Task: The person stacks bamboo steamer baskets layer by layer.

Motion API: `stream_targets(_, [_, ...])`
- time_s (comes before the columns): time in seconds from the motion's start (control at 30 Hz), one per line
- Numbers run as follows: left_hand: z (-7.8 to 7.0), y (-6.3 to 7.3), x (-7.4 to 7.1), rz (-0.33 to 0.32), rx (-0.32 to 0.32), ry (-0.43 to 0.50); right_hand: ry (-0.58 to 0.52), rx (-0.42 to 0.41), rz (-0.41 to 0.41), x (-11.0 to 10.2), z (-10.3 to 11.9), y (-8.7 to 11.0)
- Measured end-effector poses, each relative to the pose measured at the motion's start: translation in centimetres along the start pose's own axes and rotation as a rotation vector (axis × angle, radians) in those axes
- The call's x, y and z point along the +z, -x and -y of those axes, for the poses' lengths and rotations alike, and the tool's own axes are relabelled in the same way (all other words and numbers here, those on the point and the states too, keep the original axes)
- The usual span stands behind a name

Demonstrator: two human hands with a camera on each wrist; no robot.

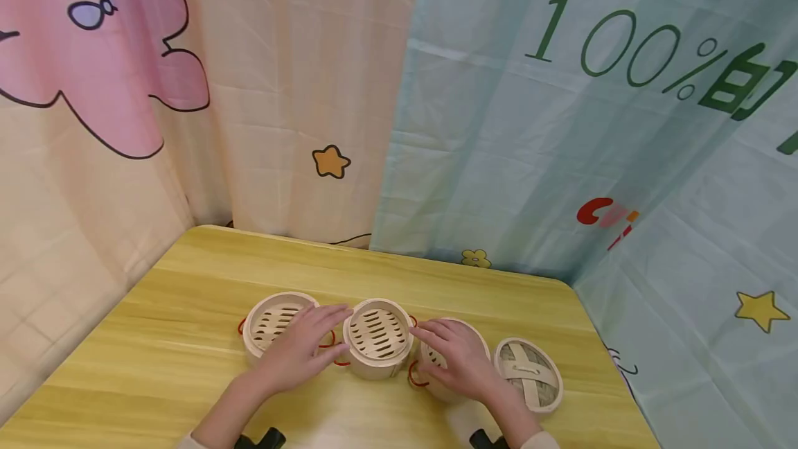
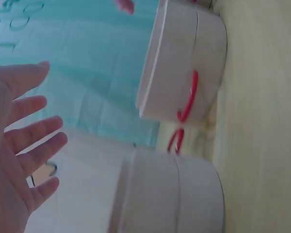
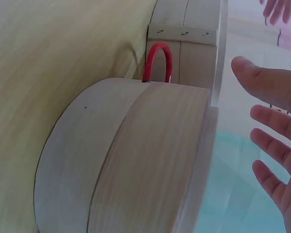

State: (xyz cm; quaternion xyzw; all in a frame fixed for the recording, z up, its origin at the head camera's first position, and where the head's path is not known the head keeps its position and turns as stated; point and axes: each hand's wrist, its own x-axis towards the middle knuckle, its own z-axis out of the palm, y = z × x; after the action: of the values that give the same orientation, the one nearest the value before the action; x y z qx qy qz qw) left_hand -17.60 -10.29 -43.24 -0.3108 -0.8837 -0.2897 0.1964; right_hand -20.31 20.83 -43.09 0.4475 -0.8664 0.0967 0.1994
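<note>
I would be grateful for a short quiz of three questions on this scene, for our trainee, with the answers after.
1. How many slotted steamer baskets show in the head view?
2. True or false: the left hand pinches a red handle.
3. Where is the woven steamer lid?
a) left of every basket
b) between two baskets
c) at the right end of the row

Key: 1. Three. 2. False; its fingers are spread and hold nothing. 3. c.
</note>
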Motion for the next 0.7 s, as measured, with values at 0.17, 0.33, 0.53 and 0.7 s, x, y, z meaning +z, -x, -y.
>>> stream_targets(0.17, [2.5,1.7,-0.6,-0.156,-0.115,0.086,-0.037,-0.026,-0.014,1.1,-0.4,-0.7])
stream_targets(0.33, [5.0,3.7,-1.4,-0.258,-0.306,0.234,-0.101,-0.022,0.024,1.7,-0.1,-1.0])
stream_targets(0.53, [6.8,5.3,-2.7,-0.348,-0.624,0.361,-0.09,-0.058,0.038,2.4,0.2,-1.3])
stream_targets(0.7, [7.7,5.9,-3.0,-0.392,-0.864,0.47,-0.093,-0.083,0.025,2.7,0.3,-1.6])
